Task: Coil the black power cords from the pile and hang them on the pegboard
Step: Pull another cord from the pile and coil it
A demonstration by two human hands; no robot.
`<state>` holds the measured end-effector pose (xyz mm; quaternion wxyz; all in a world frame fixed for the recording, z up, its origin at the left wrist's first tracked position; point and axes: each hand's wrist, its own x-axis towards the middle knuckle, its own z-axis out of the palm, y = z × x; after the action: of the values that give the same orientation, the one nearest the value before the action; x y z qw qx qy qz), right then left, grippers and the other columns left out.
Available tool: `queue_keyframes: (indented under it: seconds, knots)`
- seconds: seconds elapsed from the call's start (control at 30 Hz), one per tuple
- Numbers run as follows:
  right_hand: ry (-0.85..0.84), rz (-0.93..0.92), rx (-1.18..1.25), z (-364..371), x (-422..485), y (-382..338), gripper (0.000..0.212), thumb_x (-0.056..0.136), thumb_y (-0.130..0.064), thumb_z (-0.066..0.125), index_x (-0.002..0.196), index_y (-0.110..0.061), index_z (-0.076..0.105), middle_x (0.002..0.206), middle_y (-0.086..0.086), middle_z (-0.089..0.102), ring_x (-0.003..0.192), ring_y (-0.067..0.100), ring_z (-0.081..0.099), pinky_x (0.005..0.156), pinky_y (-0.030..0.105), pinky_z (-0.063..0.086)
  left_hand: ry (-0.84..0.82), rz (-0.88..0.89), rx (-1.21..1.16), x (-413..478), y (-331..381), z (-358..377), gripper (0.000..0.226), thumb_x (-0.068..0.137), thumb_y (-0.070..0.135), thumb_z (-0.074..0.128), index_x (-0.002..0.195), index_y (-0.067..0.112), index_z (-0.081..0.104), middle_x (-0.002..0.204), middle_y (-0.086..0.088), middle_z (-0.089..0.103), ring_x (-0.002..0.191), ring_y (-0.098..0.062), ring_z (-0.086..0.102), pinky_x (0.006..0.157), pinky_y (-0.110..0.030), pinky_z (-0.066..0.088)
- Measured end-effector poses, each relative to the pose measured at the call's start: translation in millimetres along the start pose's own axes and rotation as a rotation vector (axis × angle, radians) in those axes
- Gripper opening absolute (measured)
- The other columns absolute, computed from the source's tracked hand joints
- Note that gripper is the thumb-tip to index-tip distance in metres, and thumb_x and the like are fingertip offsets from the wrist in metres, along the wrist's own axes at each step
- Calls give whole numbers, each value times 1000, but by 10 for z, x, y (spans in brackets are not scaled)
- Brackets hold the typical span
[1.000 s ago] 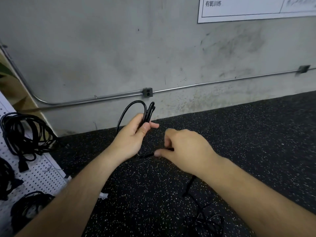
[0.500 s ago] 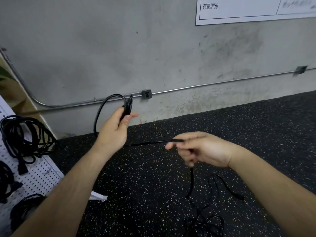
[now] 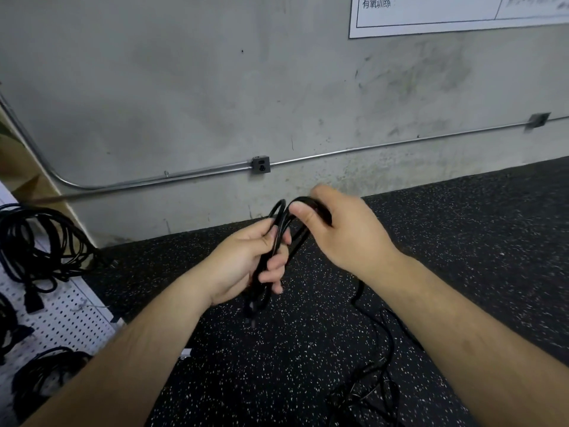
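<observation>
Your left hand (image 3: 243,266) has its fingers (image 3: 274,271) clamped round narrow loops of smooth, glossy black power cord (image 3: 298,241). The loops arch just above those fingers, and a blurred end hangs below them. Your right hand (image 3: 348,232) pinches the top of a loop under its thumb. Slack trails from it down to the tangled pile (image 3: 369,392) on the speckled rubber floor (image 3: 277,365). Half a second ago your hands were apart with the cord stretched straight between them; now they meet.

Poster (image 3: 431,13) cut by top edge, right text blurred. Pegboard (image 3: 70,312) cut by left edge, cord pile (image 3: 363,396) by bottom.
</observation>
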<state>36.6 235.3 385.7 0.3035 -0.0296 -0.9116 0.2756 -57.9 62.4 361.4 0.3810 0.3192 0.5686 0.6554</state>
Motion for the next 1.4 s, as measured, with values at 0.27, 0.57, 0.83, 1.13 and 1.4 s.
queue_keyframes:
  seconds: [0.27, 0.57, 0.83, 1.13, 1.4]
  knots:
    - [-32, 377, 668, 73, 67, 62, 45, 83, -63, 69, 107, -26, 58, 91, -10, 60, 67, 3, 51, 57, 22, 37, -129, -93, -393, -45, 124, 11, 20, 98, 28, 50, 87, 16, 61, 55, 10, 28, 42, -5, 14, 37, -19, 16]
    - [-439, 491, 1080, 124, 41, 22, 36, 98, -47, 60, 92, -13, 70, 85, 9, 69, 81, 23, 67, 81, 47, 56, -195, -123, -497, -63, 135, -61, 23, 96, 34, 53, 88, 13, 59, 56, 10, 25, 39, -5, 15, 34, -16, 18]
    - [-539, 542, 1359, 161, -13, 80, 37, 97, -53, 53, 92, -17, 52, 78, -1, 54, 79, 20, 57, 92, 40, 50, 151, -30, -433, -4, 157, 56, 23, 98, 32, 48, 84, 14, 52, 52, 11, 22, 42, -4, 6, 31, -15, 12]
    - [-585, 640, 1435, 165, -45, 92, 28, 105, -38, 44, 97, -12, 52, 67, -5, 31, 55, 10, 27, 60, 27, 39, 295, -48, -309, 26, 154, -76, 27, 105, 31, 45, 87, 11, 51, 54, 10, 21, 38, -2, 18, 32, -17, 18]
    - [-413, 648, 1136, -69, 68, 101, 32, 97, -39, 60, 83, -12, 51, 58, -6, 25, 50, 11, 21, 47, 24, 30, 191, -12, -190, 12, 194, -180, 20, 96, 24, 47, 86, 6, 52, 54, 6, 23, 38, -6, 20, 38, -23, 29]
